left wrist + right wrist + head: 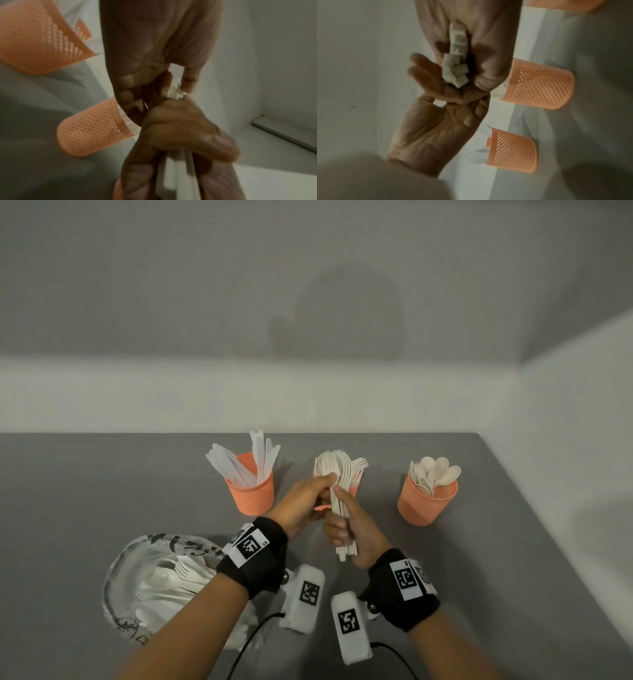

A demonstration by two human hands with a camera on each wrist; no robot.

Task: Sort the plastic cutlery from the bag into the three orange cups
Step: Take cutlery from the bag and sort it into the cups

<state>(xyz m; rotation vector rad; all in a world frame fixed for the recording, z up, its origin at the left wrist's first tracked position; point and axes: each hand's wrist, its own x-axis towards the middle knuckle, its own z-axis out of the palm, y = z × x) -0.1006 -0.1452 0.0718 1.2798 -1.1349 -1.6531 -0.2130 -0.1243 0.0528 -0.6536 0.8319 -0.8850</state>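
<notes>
The bundle of white plastic forks [342, 491] stands nearly upright between both hands, above the grey worktop [496, 542] and right in front of the middle orange cup [352, 491], which the hands and forks mostly hide. The right hand [356, 529] is wrapped round the handles low down, their square ends poking out below the palm; the right wrist view shows those stacked handle ends [455, 65] held in the curled fingers. The left hand [305, 501] pinches the bundle higher up, near the fork heads, thumb on the near side. To the left stands the orange cup of knives [251, 491], with white blades fanning out of its top, and to the right, well apart, the orange cup of spoons [426, 498]. The clear plastic bag [144, 583] lies on the worktop under the left forearm, with more white cutlery inside it.
</notes>
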